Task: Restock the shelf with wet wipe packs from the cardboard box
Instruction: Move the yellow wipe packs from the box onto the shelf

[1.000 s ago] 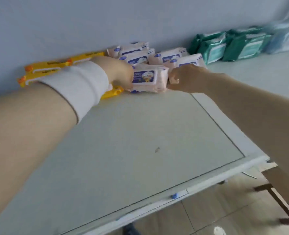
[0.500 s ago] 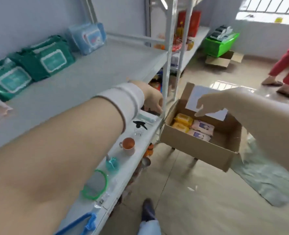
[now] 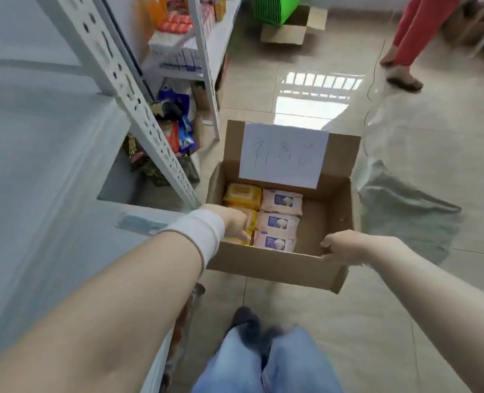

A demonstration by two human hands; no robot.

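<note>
Left hand [image 3: 235, 226] down in cardboard box [image 3: 277, 269] on floor right of shelf [image 3: 36, 165], fingers curled together on yellow pack [image 3: 251, 221] at near left, grip unclear; right hand [image 3: 346, 248] pinches box's near rim, thumb inside; three pink packs [image 3: 282, 201] in row just right of yellow ones

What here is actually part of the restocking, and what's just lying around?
Part of the job: cardboard box, pink wipe packs, yellow wipe packs, shelf, left hand reaching into the box, right hand gripping its rim.
Lying about: green crate, second box, snack packets, plastic sheet.
</note>
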